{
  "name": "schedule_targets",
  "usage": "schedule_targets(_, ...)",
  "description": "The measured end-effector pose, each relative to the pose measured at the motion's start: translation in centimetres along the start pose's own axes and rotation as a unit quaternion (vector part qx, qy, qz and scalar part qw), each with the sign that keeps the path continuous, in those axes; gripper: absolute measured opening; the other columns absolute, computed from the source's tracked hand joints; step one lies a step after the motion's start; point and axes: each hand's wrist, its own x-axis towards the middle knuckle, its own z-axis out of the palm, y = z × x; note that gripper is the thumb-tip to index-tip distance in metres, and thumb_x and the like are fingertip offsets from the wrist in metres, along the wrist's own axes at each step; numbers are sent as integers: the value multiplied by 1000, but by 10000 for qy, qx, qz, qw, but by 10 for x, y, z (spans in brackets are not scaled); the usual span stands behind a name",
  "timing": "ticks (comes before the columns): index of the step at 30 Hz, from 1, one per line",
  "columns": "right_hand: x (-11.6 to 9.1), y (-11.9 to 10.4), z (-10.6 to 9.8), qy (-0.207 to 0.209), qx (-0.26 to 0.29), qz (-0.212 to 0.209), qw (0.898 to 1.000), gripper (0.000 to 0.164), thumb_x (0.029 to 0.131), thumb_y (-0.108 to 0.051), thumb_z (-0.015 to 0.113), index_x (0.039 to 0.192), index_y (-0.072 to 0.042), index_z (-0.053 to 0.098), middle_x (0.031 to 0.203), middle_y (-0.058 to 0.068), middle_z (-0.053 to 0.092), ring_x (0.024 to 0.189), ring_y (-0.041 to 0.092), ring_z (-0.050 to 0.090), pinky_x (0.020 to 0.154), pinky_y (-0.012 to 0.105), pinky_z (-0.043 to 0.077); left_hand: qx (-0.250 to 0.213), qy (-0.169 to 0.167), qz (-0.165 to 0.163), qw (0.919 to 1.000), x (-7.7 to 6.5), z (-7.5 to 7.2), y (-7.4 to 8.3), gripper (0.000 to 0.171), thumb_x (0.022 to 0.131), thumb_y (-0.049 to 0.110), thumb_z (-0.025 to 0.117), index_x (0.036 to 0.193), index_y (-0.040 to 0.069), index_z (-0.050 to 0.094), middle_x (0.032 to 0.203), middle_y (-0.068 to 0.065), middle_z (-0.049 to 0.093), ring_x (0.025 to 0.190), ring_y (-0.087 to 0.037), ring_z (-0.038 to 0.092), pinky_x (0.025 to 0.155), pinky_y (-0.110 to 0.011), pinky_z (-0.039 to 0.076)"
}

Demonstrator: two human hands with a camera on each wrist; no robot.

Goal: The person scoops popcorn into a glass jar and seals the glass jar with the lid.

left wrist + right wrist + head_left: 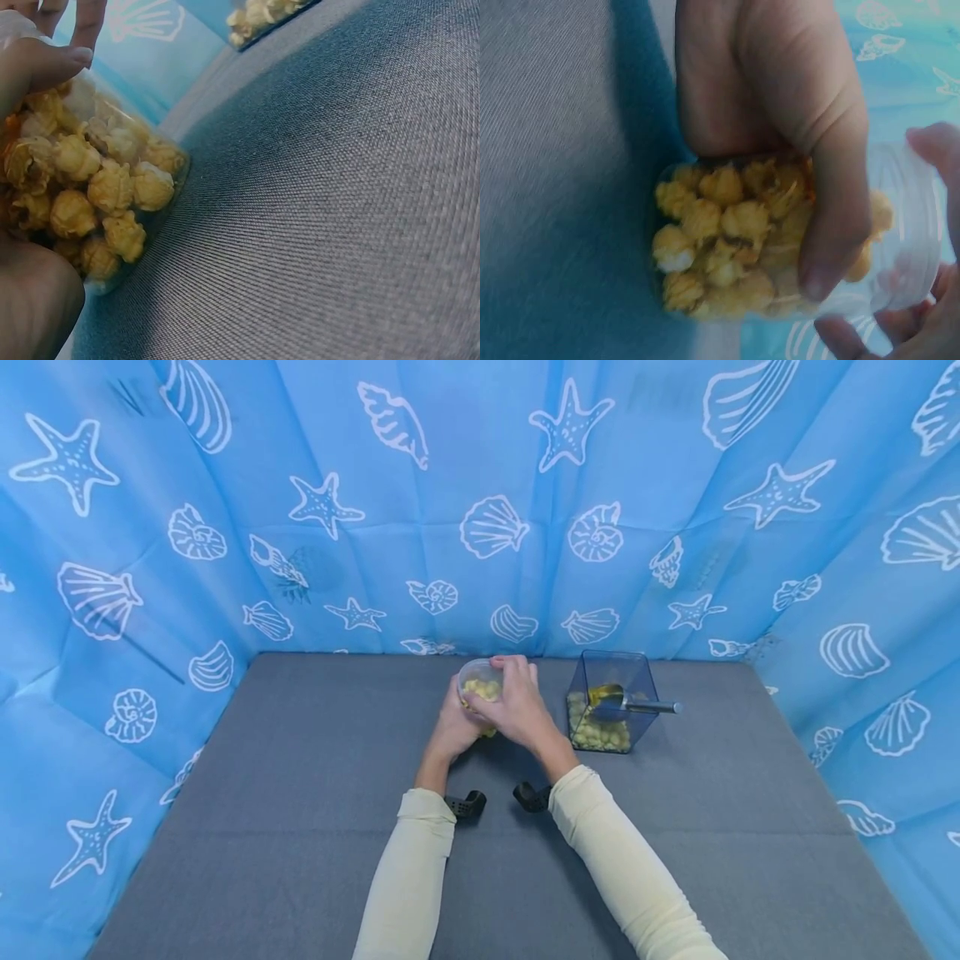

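Note:
A clear plastic jar [482, 680] of yellow popcorn stands upright near the back of the table, between both hands. My left hand [452, 727] grips its body from the left, with the thumb across the side in the right wrist view. The fingers of my right hand [519, 700] are curled round the jar's top rim. In the left wrist view, golden popcorn balls [109, 187] show through the wall, and the jar's base touches the cloth. I cannot tell whether a clear lid covers the mouth.
To the right stands a transparent bluish square bin [637, 672], partly filled with popcorn [597, 732]. A metal scoop [637, 703] lies in it, its handle sticking out over the right side. Grey cloth [315, 860] covers the table. A blue seashell-print curtain [420, 535] surrounds the back and sides.

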Motion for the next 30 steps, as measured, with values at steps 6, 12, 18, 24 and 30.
schedule_targets(6,-3,-9,8,421,-233,569,9972,77,84,-57,76,127,1,49,120,16,40,106,32,35,88,44,42,133,-61,-72,9999,-5,2,1,91,80,7,76,156,15,27,145,-13,49,123,-31,53,101,-50,48)
schedule_targets(12,-4,-12,14,653,-713,690,9929,81,81,-69,73,119,-1,50,111,14,36,97,32,35,78,39,38,91,-16,142,9999,-5,2,-1,88,85,8,73,157,13,24,147,-16,46,127,-33,52,105,-52,47)
schedule_targets(18,-7,-8,10,418,-706,612,9948,85,81,-73,70,123,-2,47,116,13,37,99,30,36,76,40,42,-64,-60,339,9994,-3,1,-5,89,84,7,75,156,13,24,147,-16,46,131,-31,50,111,-50,44)
schedule_targets(24,-6,-5,1,105,-213,-178,9996,72,93,-51,68,145,-7,44,150,16,35,133,33,35,107,53,42,-120,-165,375,9991,2,-2,-2,88,86,12,76,157,12,24,152,-15,41,134,-33,46,111,-52,43)
schedule_targets(30,-10,-3,-3,-333,-107,-693,9970,67,96,-28,65,156,-11,38,167,18,23,151,39,25,117,62,35,-137,-154,212,9996,0,-3,-1,82,90,18,74,156,14,26,154,-13,42,140,-32,46,113,-54,43)
